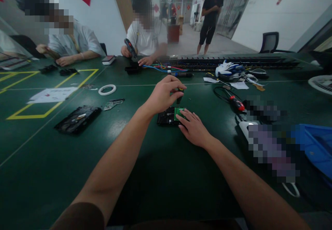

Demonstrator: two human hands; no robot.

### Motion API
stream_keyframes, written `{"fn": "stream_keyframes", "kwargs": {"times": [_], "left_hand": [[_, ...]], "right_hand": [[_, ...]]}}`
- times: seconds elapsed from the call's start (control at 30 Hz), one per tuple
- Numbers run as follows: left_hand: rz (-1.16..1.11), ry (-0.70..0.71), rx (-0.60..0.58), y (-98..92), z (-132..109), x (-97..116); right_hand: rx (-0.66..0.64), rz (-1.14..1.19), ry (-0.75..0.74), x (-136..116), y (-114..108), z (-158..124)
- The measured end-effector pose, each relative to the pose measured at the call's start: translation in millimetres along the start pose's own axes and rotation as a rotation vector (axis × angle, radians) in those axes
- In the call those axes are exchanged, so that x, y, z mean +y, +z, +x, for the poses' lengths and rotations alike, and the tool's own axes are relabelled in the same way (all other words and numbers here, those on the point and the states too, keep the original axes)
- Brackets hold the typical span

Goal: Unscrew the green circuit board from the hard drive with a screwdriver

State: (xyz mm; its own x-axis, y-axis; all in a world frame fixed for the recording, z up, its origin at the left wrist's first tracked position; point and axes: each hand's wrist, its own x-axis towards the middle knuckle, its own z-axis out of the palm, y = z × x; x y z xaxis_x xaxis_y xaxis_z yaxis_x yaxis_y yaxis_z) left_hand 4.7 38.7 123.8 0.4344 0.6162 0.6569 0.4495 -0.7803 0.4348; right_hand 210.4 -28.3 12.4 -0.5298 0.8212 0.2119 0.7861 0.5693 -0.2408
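Observation:
My left hand point(166, 92) is closed round a small dark screwdriver point(179, 97) with some yellow on its handle. The tool stands upright, its lower end at a black device casing point(166, 116) on the table. Inside the casing, on its right part, lies a green circuit board point(177, 112). Spread fingers of my right hand point(193, 128) lie flat over the right side of that board and the casing's edge. They cover part of both. The exact spot where the screwdriver tip touches is too small to make out.
Left of me lie another black casing point(77, 118), a loose circuit board point(113, 104), a tape roll point(107, 89) and paper point(53, 95). On the right are a red-and-black tool point(237, 104), gloves point(229, 70) and a blue bin point(317, 147). Co-workers sit across the table.

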Motion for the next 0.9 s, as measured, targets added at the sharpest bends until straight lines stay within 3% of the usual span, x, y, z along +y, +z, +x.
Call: {"fn": "stream_keyframes", "kwargs": {"times": [0.9], "left_hand": [[-0.045,0.003,-0.045,-6.3,1.6,-2.1]], "right_hand": [[0.013,0.005,-0.01,3.5,2.3,-1.9]]}}
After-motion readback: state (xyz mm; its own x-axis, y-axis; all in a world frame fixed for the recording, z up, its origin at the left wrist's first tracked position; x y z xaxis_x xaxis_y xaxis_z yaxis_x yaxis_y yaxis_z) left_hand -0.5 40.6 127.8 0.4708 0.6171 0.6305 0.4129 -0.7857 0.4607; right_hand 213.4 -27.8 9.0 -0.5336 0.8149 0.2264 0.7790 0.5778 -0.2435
